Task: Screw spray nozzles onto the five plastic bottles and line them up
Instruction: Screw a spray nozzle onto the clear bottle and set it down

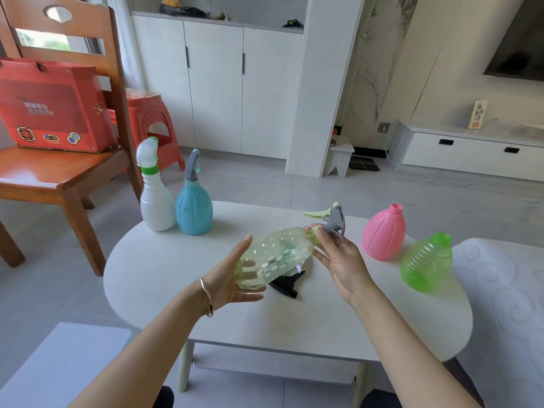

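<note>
Left hand (232,278), with a thin silver bangle (206,295) on the wrist, spread open under the base of a pale yellow-green translucent plastic bottle (275,257), palm cupping its bottom, fingers loose rather than clamped. Bottle held tilted on its side above the table, neck pointing up and to the right. Right hand (341,257) closed at the neck, fingertips pinched around the collar of a grey spray nozzle with a light green trigger (334,220), seated on the bottle mouth; how far threaded on, impossible to tell. Directly below the held bottle, lying flat on the white oval tabletop (176,260): a black spray nozzle (287,285), loose, partly hidden behind the bottle. To the right of the right hand, standing upright with an open neck: a pink ribbed plastic bottle (382,234). Just beside it, nearer the table's right edge, leaning over and also uncapped: a bright green ridged translucent bottle (426,263). At the far left of the table, side by side and touching or nearly so, both upright with nozzles already on: a white opaque bottle with a white sprayer and green collar (156,198), and a blue rounded bottle with a grey sprayer (194,207). Beyond the table on the left, a wooden chair (59,172) carrying a red printed cardboard box (53,107), with a red plastic stool (150,119) behind it. White cabinets (217,86) along the back wall.
</note>
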A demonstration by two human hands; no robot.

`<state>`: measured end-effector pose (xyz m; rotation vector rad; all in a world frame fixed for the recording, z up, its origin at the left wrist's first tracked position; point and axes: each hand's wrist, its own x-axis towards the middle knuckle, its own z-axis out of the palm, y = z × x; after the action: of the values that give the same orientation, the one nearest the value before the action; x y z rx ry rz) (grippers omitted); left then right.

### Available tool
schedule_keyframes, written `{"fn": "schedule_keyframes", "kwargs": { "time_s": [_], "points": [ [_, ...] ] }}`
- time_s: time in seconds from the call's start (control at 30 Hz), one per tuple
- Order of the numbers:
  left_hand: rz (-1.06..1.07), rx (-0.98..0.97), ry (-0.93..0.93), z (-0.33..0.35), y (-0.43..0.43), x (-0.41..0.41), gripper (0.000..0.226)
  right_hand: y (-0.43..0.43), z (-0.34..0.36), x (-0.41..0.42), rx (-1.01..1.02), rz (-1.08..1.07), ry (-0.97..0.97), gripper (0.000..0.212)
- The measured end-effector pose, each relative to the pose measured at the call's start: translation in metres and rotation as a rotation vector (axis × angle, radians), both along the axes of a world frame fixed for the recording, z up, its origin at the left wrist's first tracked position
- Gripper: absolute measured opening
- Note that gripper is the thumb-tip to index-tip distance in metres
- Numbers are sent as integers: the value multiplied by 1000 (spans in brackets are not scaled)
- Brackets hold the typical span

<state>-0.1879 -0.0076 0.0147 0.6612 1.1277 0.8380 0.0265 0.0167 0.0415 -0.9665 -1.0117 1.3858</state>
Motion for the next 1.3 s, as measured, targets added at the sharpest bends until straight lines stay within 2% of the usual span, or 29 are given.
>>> {"fn": "schedule_keyframes", "kwargs": {
  "time_s": [0.17,0.27,0.43,0.53,0.63,0.77,0.83,0.93,1.07,1.17,1.3],
  "points": [
    [115,148,-74,0,-4,2,74,2,5,-14,65,-98,18,12],
    [157,283,-44,3,-3,-2,73,3,8,-21,100,-116,72,11],
    [157,304,9,4,-8,-17,76,5,14,-43,135,-146,15,8],
    [255,384,176,2,-12,-32,74,10,26,-63,173,-136,-82,8],
    [266,670,501,1,-15,-54,68,16,41,-89,234,-109,-170,11],
    [259,828,722,-9,-19,-76,80,17,54,-136,346,-30,-292,15],
    [308,833,743,-12,-18,-84,80,16,58,-161,389,26,-309,14],
    [357,809,598,-13,-16,-105,77,17,54,-189,397,164,-290,21],
    [387,780,537,-21,-17,-138,70,23,32,-213,252,357,-367,41],
    [395,770,569,-32,-15,-161,64,29,19,-234,204,377,-399,45],
    [476,704,629,-48,-2,-189,62,39,11,-267,247,362,-431,48]
  ]
}}
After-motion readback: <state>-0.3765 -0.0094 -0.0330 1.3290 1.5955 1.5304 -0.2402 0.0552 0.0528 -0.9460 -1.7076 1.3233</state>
